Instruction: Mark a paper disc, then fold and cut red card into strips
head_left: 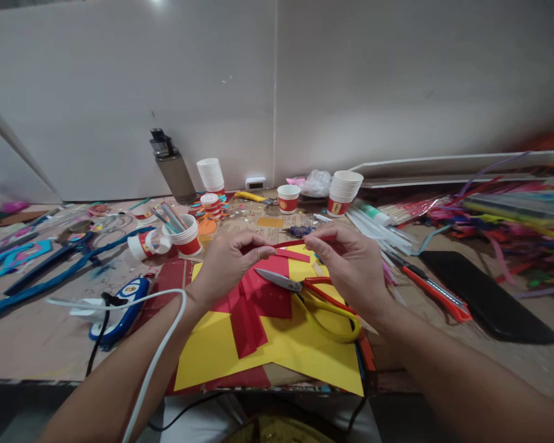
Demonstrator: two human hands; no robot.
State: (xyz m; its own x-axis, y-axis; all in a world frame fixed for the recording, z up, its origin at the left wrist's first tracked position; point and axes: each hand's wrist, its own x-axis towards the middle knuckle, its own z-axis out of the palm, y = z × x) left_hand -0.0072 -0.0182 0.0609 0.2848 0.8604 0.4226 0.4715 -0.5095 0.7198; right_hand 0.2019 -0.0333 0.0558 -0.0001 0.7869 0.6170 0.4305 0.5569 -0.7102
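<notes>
Between my two hands stretches a thin red paper strip, pinched at its ends. My left hand grips the left end between thumb and fingers. At the right end my right hand holds it the same way. Below the strip lie scissors with red and yellow handles, their blades together and pointing left. They rest on red paper pieces and yellow paper sheets. Another short red strip lies just under the held one.
Behind stand paper cups, cup stacks and a dark bottle. To the right lie a red utility knife and a black phone. A blue-and-white power strip sits at left, and a white cable crosses my left forearm.
</notes>
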